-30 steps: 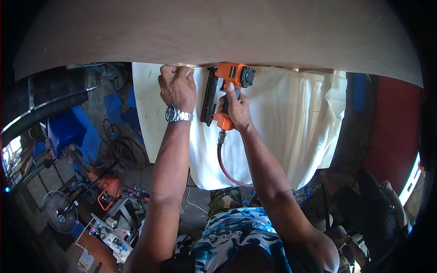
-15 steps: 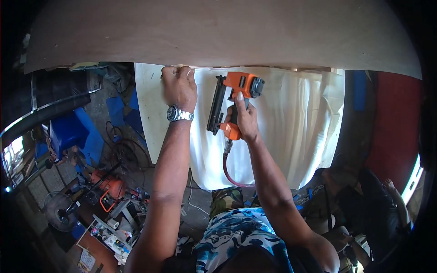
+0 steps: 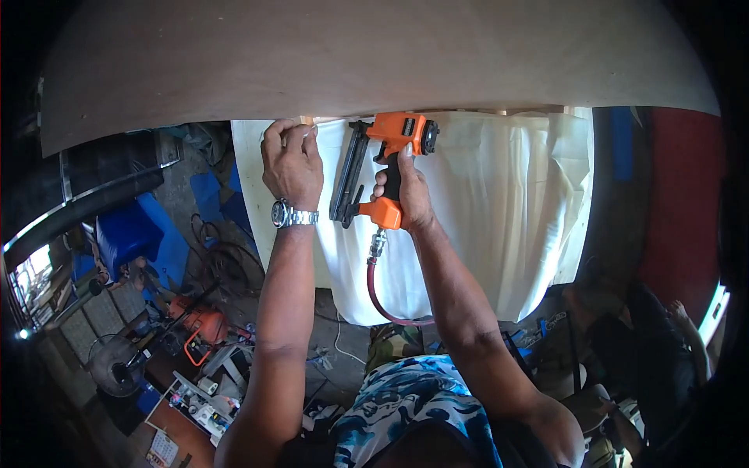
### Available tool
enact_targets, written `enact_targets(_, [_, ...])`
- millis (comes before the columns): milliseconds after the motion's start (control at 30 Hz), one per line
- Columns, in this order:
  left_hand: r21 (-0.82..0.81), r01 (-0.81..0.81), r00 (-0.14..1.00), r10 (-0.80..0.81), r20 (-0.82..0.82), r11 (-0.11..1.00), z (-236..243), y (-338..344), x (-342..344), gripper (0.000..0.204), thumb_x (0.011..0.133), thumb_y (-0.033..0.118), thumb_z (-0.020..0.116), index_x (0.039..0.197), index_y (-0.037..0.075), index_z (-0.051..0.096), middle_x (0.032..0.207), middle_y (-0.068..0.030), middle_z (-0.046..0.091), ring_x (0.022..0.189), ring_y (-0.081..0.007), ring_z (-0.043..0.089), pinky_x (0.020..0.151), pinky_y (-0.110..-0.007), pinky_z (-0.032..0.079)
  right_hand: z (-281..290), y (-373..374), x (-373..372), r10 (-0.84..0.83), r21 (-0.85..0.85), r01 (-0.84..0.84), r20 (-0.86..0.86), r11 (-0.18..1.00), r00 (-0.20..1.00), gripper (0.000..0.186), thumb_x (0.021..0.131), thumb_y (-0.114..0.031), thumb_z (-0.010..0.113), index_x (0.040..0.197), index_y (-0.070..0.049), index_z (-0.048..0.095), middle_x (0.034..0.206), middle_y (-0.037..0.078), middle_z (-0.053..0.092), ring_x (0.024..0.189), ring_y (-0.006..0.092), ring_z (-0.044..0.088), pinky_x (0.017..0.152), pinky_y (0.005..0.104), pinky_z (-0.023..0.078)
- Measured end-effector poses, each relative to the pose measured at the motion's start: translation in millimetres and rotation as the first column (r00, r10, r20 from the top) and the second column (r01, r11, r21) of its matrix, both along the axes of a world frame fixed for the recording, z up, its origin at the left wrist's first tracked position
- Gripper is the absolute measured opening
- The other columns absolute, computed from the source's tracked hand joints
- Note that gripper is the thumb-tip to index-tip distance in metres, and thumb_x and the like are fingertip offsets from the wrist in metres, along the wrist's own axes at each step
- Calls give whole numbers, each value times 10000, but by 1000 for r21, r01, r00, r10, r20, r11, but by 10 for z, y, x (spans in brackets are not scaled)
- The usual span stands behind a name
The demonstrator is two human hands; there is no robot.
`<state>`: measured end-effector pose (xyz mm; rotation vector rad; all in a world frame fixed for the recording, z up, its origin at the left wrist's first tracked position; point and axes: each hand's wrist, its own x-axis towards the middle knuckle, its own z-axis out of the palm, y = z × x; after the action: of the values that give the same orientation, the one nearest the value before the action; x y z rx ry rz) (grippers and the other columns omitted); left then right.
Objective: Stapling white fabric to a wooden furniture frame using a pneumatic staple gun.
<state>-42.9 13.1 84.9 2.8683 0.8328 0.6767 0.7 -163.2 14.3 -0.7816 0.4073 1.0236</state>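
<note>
My right hand (image 3: 412, 193) is wrapped round the black grip of an orange and black pneumatic staple gun (image 3: 399, 127). A dark red air hose (image 3: 372, 282) runs from the base of its handle. The gun is over a creased sheet of white fabric (image 3: 484, 210), its head near the fabric's far edge. To the left of the gun, my left hand (image 3: 293, 168), with a metal watch on the wrist, has its fingers curled closed at the fabric's far left corner. The fingertips are partly hidden there, close under a large brown panel (image 3: 374, 54).
A pale board (image 3: 251, 168) lies under the fabric. On the floor at left are a blue seat-like piece (image 3: 129, 234), an orange machine (image 3: 199, 320), a fan (image 3: 113, 365) and a sewing machine (image 3: 203, 409). A red surface (image 3: 683, 195) and a person in dark clothes (image 3: 655, 343) are at right.
The staple gun in my right hand has moved left and slightly toward the far edge. My left hand has shifted slightly left and nearer to me, its fingers still closed.
</note>
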Motion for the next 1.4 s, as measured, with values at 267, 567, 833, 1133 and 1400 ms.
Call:
enact_targets(267, [-134,-53,973,81,216,990,-140,-28,112,127,787,16,793,877,35,706,1028,-106,680,923,-289,685,775,-418,564,-16,-211,122,265,-252,-159,476,955,839,567,986,-601,574,1006,-34,587,697,47,615,612,142,620,588,298,519])
enact_targets(567, [-73,-21,941,44,334,997,-368,101,49,191,830,80,780,932,65,619,1046,-101,674,928,-331,683,704,-450,571,-104,-66,129,259,-121,-229,432,966,864,533,997,-578,571,1084,-53,600,715,31,609,624,130,609,621,314,526])
enact_targets(833, [-144,-40,949,83,306,989,-400,75,35,186,897,140,760,981,72,608,1054,-144,696,892,-349,703,700,-439,580,-143,46,87,262,-157,-213,443,964,857,534,994,-572,582,1059,-42,599,716,32,611,636,128,606,628,309,526])
enact_targets(1133, [-217,-63,943,129,306,974,-424,43,25,168,906,130,753,986,82,613,956,-105,694,818,-322,696,650,-426,561,-140,89,70,280,-211,-203,454,956,846,551,985,-585,588,1016,-36,587,709,37,610,631,134,613,625,312,532])
enact_targets(1400, [-328,-9,932,127,338,945,-392,122,-47,190,892,147,762,993,50,633,950,-131,707,829,-347,709,680,-431,561,-8,26,44,288,-242,-200,422,950,860,527,1002,-562,566,1027,-36,578,709,46,619,619,139,624,612,306,532])
